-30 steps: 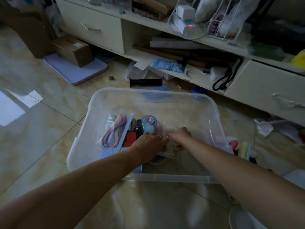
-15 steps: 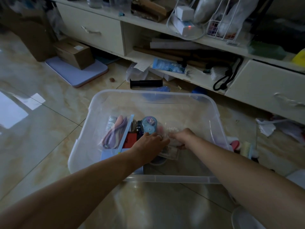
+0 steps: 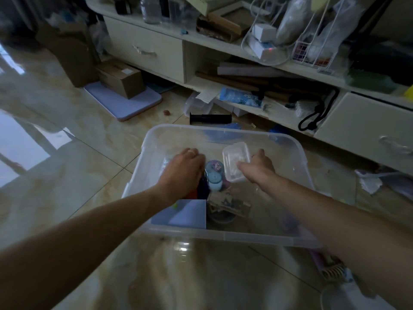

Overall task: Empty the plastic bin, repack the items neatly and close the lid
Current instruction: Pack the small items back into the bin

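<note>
Head view: the clear plastic bin (image 3: 223,236) sits on the tiled floor (image 3: 67,175) in front of me, lid off, both my arms reaching into it. My right hand (image 3: 257,167) pinches a small clear lidded box (image 3: 235,163), thumb on top, holding it above the bin's contents. My left hand (image 3: 182,170) curls down over items beside a blue tape dispenser (image 3: 215,174); I cannot tell what its grip encloses. A white box (image 3: 190,214) lies at the near wall.
</note>
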A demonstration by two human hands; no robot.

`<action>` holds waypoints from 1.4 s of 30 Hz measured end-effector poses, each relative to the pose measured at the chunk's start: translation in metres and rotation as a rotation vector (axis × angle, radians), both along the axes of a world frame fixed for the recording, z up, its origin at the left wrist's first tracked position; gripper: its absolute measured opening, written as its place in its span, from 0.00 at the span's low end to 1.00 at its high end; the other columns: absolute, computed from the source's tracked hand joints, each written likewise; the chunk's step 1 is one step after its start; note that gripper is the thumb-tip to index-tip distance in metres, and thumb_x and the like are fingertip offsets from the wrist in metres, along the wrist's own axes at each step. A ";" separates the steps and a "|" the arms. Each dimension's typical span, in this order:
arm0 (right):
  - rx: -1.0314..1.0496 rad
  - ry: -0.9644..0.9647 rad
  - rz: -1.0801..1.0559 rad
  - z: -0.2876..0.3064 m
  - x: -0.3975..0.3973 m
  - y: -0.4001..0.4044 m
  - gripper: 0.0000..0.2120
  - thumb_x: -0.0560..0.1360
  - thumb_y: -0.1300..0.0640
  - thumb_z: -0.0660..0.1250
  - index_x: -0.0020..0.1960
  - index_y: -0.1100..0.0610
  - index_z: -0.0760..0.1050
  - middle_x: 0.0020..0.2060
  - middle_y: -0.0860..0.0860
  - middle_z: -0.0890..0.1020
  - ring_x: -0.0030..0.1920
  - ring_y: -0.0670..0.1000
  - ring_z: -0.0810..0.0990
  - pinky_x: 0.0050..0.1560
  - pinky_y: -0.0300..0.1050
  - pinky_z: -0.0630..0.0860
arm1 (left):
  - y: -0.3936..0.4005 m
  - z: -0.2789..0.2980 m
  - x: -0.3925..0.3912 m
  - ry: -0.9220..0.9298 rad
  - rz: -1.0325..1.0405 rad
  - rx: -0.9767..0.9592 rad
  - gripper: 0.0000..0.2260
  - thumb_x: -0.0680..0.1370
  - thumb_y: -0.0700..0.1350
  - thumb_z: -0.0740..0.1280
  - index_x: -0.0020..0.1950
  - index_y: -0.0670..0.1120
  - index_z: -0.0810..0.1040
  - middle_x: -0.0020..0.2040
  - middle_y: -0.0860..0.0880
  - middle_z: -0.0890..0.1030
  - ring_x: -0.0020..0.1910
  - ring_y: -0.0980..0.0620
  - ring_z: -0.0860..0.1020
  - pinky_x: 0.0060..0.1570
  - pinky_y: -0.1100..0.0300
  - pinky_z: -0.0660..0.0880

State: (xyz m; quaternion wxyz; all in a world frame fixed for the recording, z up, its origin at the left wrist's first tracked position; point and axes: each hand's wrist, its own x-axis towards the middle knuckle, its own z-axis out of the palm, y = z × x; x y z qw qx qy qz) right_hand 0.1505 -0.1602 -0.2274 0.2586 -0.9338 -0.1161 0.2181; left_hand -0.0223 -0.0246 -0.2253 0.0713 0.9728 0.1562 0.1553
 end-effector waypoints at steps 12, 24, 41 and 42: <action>0.302 0.363 -0.037 0.006 -0.035 0.039 0.13 0.78 0.50 0.71 0.53 0.60 0.76 0.47 0.58 0.82 0.45 0.58 0.84 0.45 0.57 0.84 | 0.023 -0.035 -0.030 0.709 -0.043 0.247 0.29 0.77 0.50 0.67 0.77 0.55 0.62 0.79 0.37 0.44 0.77 0.36 0.50 0.70 0.42 0.63; 0.136 0.353 0.104 -0.007 -0.042 0.069 0.22 0.74 0.45 0.73 0.58 0.60 0.75 0.46 0.57 0.79 0.43 0.58 0.78 0.52 0.60 0.81 | 0.022 -0.030 -0.034 0.499 0.184 0.021 0.19 0.75 0.46 0.68 0.65 0.42 0.75 0.60 0.40 0.71 0.58 0.43 0.68 0.54 0.52 0.74; -0.134 0.114 0.431 -0.041 -0.042 0.090 0.28 0.76 0.36 0.65 0.65 0.55 0.79 0.60 0.56 0.82 0.56 0.57 0.81 0.47 0.44 0.72 | 0.009 -0.038 -0.030 0.460 0.224 -0.030 0.41 0.70 0.49 0.69 0.78 0.46 0.53 0.75 0.39 0.56 0.70 0.40 0.61 0.64 0.48 0.66; -0.145 0.095 0.456 -0.042 -0.042 0.091 0.28 0.77 0.35 0.63 0.65 0.55 0.79 0.60 0.56 0.82 0.58 0.57 0.80 0.49 0.44 0.73 | 0.009 -0.038 -0.030 0.482 0.218 -0.020 0.41 0.70 0.49 0.70 0.78 0.45 0.54 0.75 0.39 0.56 0.70 0.40 0.61 0.64 0.48 0.66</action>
